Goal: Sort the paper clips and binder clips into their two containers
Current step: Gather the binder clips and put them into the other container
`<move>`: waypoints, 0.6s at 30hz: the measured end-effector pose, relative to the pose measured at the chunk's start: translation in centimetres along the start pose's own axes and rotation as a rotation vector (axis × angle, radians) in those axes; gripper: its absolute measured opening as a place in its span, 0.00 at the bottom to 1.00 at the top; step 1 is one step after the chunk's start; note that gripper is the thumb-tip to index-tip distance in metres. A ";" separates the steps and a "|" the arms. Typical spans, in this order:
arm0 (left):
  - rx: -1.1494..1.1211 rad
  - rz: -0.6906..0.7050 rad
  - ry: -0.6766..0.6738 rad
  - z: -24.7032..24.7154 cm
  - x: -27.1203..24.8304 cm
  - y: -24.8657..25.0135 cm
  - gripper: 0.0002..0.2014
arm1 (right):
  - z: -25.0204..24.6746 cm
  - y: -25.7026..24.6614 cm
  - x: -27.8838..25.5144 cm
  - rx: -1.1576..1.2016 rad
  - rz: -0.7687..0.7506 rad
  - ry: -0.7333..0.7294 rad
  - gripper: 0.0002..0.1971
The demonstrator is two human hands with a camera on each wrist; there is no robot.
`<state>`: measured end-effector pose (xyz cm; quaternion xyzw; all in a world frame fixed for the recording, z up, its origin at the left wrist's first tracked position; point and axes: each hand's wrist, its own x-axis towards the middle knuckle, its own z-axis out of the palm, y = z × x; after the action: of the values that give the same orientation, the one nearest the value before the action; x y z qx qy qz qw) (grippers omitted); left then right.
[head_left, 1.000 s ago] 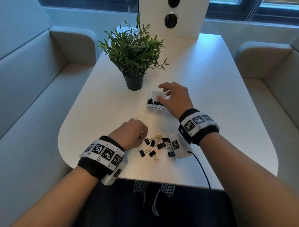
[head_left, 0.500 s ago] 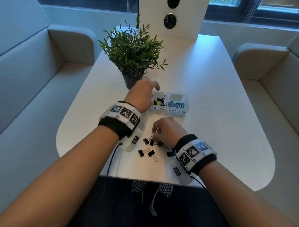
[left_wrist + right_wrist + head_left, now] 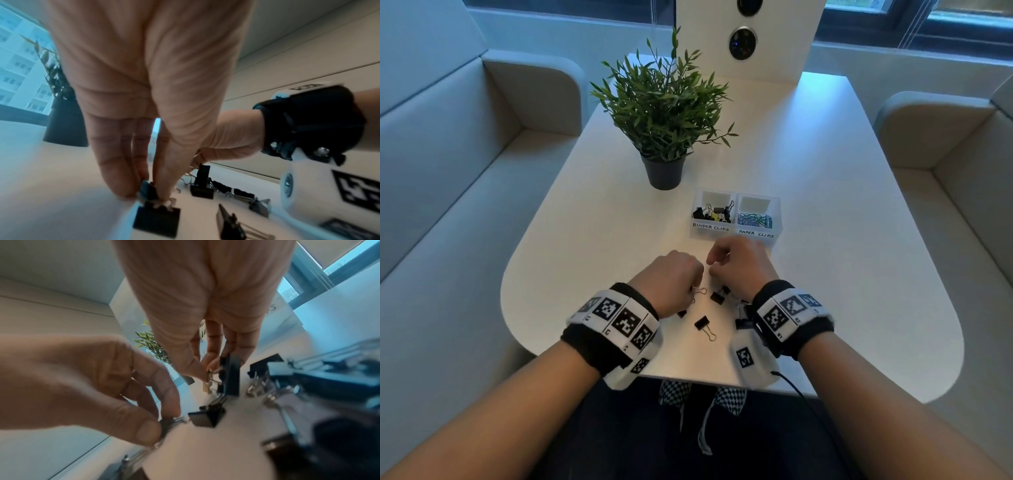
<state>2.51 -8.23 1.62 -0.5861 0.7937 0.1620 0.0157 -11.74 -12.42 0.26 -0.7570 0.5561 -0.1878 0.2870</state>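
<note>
Two clear boxes stand side by side on the white table (image 3: 842, 274): the "BINDER CLIPS" box (image 3: 711, 226) holds several binder clips, and the "PAPER CLIPS" box (image 3: 756, 233) holds coloured paper clips. Several black binder clips (image 3: 703, 323) lie loose near the front edge. My left hand (image 3: 697, 288) is down over them, its fingertips pinching a black binder clip (image 3: 148, 189) by its wire handles (image 3: 171, 421). Just to its right, my right hand (image 3: 714, 270) pinches another binder clip (image 3: 229, 374) between thumb and fingers. Both wrists hide part of the pile.
A potted green plant (image 3: 664, 113) stands behind and left of the boxes. A white panel (image 3: 780, 37) with round sockets rises at the table's far end. Pale sofa seats (image 3: 465, 192) flank the table on both sides. A cable (image 3: 791, 385) trails from my right wrist.
My left hand has come back from the binder clips box to the pile and taken hold of a clip. My right hand has stayed at the pile.
</note>
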 end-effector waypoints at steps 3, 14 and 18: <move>-0.053 -0.010 0.020 0.0 0.1 -0.4 0.11 | -0.1 0.2 0.1 0.048 -0.001 0.033 0.04; -0.136 -0.023 0.071 -0.4 -0.1 -0.7 0.14 | -0.7 0.5 0.5 0.255 0.014 0.165 0.02; -0.215 -0.015 0.147 -1.8 0.0 -0.7 0.12 | -1.7 -0.1 0.9 0.324 0.033 0.226 0.00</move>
<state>3.43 -8.86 3.16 -0.6008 0.7663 0.2027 -0.1041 -12.43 -13.65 1.56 -0.6660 0.5595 -0.3539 0.3439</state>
